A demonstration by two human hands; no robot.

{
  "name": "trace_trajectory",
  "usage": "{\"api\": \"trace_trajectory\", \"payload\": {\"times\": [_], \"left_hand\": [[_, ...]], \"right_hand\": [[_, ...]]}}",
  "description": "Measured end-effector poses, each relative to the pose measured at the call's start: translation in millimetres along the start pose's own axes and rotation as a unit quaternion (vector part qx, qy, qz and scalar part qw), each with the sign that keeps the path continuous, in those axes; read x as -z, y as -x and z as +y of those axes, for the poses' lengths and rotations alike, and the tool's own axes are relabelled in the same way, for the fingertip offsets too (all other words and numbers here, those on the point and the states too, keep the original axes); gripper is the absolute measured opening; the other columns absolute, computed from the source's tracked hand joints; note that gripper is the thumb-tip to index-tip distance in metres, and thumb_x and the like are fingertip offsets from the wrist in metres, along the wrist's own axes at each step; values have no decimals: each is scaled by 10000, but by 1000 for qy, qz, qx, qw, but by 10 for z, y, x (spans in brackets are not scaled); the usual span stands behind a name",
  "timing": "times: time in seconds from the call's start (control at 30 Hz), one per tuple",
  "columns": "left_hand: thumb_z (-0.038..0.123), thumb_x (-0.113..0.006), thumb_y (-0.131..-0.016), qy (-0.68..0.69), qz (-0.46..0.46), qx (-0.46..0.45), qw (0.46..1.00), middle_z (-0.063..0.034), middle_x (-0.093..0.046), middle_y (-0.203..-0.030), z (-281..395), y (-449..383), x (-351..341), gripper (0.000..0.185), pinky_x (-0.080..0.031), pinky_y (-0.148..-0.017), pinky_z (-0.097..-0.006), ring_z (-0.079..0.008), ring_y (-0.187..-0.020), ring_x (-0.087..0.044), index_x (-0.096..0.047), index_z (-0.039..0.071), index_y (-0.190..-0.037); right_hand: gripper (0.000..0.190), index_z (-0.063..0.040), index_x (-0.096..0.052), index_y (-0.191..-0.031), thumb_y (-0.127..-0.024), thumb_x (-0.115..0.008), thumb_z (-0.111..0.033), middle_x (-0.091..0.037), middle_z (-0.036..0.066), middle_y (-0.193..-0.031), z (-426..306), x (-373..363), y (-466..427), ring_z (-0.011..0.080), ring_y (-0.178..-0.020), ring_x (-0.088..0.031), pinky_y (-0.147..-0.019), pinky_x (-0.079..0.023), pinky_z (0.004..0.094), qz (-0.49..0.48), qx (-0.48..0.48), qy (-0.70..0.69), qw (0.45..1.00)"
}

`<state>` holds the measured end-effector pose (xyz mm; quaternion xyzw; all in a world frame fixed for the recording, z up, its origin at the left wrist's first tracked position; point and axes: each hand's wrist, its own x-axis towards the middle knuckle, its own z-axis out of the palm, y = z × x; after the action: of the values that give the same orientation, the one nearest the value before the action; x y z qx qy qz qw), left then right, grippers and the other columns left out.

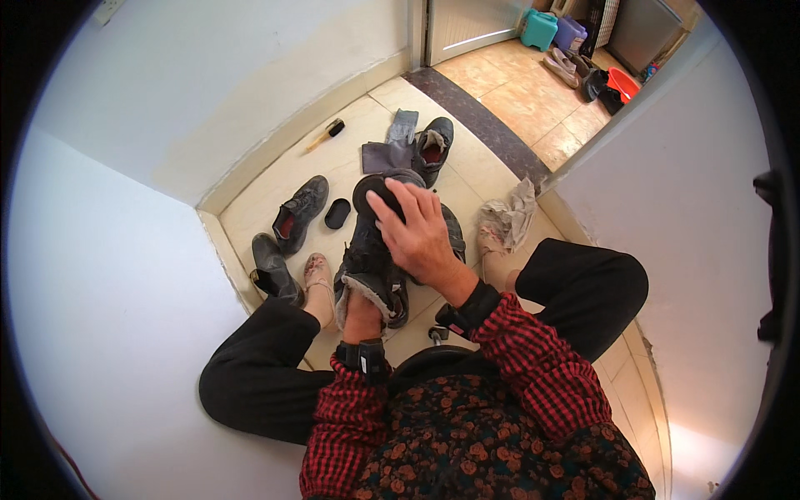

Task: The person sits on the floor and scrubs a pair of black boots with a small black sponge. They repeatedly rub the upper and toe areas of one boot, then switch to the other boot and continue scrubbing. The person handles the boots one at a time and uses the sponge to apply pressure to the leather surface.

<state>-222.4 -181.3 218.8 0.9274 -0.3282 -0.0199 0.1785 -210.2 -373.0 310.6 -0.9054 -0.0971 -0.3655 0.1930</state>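
My left hand point(362, 314) is pushed into a black fleece-lined ankle shoe point(362, 253) and props it up, its fingers hidden inside. Over the shoe's toe, my right hand point(415, 234) curls its fingers around a dark oval piece point(373, 195), seemingly a shoe-shine sponge, which partly blends with the toe. A black oval cap point(337, 214) lies on the tiles to the left. Close beyond the toe are a grey cloth point(387, 157) and a black lace-up shoe point(433, 147). Another dark shoe point(454, 231) shows partly behind my right hand.
A dark lace-up shoe point(301, 212) and a black shoe point(275, 269) lie left, near the wall. A wooden-handled brush point(326, 134) rests farther off. Crumpled pale cloth point(515, 215) covers part of my right foot. Past the dark threshold point(478, 122) are more shoes and a red basin point(623, 84).
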Motion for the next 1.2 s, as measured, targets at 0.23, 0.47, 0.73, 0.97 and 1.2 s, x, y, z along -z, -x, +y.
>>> {"api": "trace_trajectory", "payload": {"times": [0.23,0.47,0.73,0.97,1.2], "left_hand": [[323,-403,-1206,612,68,99,782,-135,-474,-1692,-226,99,-135,551,-427,-1271,-441,-300,-1519,-483,-382,41,-1679],[459,-353,-1202,849,77,178,492,-131,-394,-1749,29,106,10,634,-352,-1322,-499,-347,-1560,-427,-332,94,-1719],[584,-343,-1168,964,17,-57,258,-119,-359,-1776,-190,151,-349,728,-289,-1346,-524,-350,-1610,-357,-320,130,-1737],[578,-373,-1170,882,24,-44,468,-122,-378,-1762,-222,217,-334,711,-331,-1332,-531,-371,-1590,-395,-340,136,-1726],[506,-342,-1178,946,28,-96,308,-111,-351,-1782,-28,-5,-81,685,-311,-1339,-475,-312,-1601,-384,-310,107,-1734]], "right_hand": [[652,-68,-674,-1459,-830,-841,-22,-607,212,-1453,-206,23,358,425,-1256,-608,-1076,-527,497,33,-39,-78,996],[559,-33,-664,-1429,-893,-816,-88,-630,222,-1334,177,80,-347,421,-1161,-622,-1005,-523,496,81,-50,-48,994],[620,35,-620,-1491,-907,-812,-48,-632,264,-1343,-222,104,310,437,-1170,-620,-1040,-518,468,127,-139,-135,973],[584,31,-628,-1470,-918,-797,-57,-646,238,-1296,-47,124,-35,418,-1142,-621,-1014,-525,469,121,-131,-161,971],[585,49,-592,-1497,-950,-770,-56,-633,254,-1316,-62,174,-47,421,-1166,-627,-1026,-523,468,130,-137,-150,971]]}}
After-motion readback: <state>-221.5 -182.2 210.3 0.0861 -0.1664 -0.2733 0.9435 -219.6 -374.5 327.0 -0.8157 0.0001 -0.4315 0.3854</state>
